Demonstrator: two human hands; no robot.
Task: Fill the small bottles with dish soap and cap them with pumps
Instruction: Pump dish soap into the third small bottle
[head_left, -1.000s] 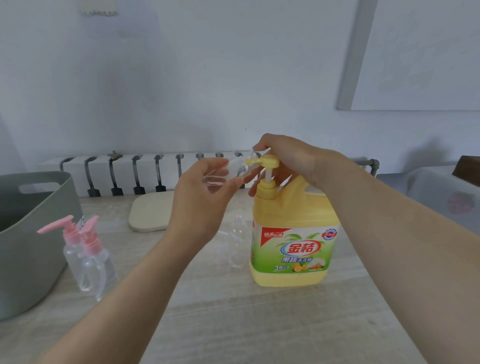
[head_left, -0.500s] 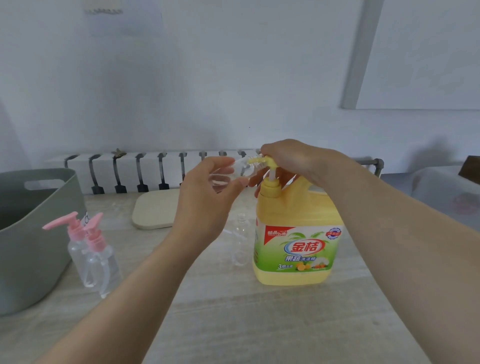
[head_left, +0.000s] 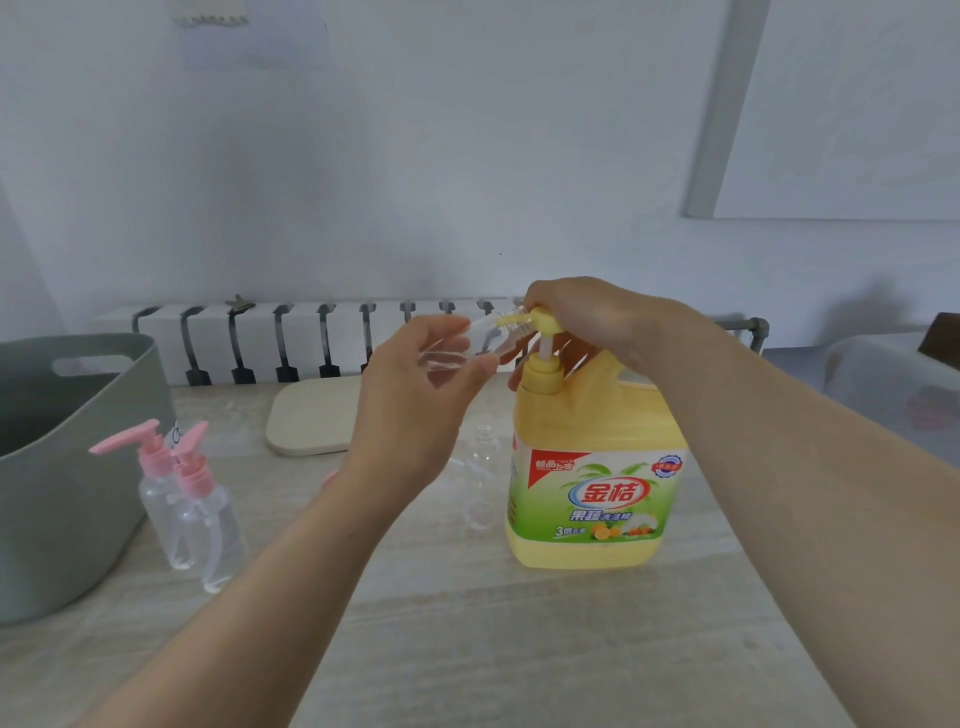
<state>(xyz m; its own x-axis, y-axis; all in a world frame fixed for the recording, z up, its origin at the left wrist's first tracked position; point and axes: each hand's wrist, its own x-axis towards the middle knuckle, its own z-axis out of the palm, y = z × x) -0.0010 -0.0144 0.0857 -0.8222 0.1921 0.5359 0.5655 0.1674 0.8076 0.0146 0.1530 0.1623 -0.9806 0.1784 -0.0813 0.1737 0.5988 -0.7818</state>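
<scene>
Two hands meet at the dish soap jug (head_left: 592, 467): the left hand (head_left: 415, 410) grasps a small clear bottle (head_left: 454, 356), tilted, its mouth at the nozzle of the yellow pump (head_left: 543, 325), and the right hand (head_left: 587, 317) curls around this pump. One open bottle (head_left: 480, 478) stands just beside the jug, two pink-capped bottles (head_left: 192, 499) near the grey basket (head_left: 62, 467)

Little has moved. Our right hand (head_left: 587, 322) has sunk slightly: it arched above and behind the pump head (head_left: 544, 321) of the soap jug (head_left: 592, 415), and it now curls closer down over it. Our left hand (head_left: 410, 410) has nudged the small clear bottle (head_left: 462, 351) a touch to the right, so its mouth sits snugger on the nozzle. Our head has turned slightly too, sliding everything on the desk (head_left: 467, 649) rightward in view.
</scene>
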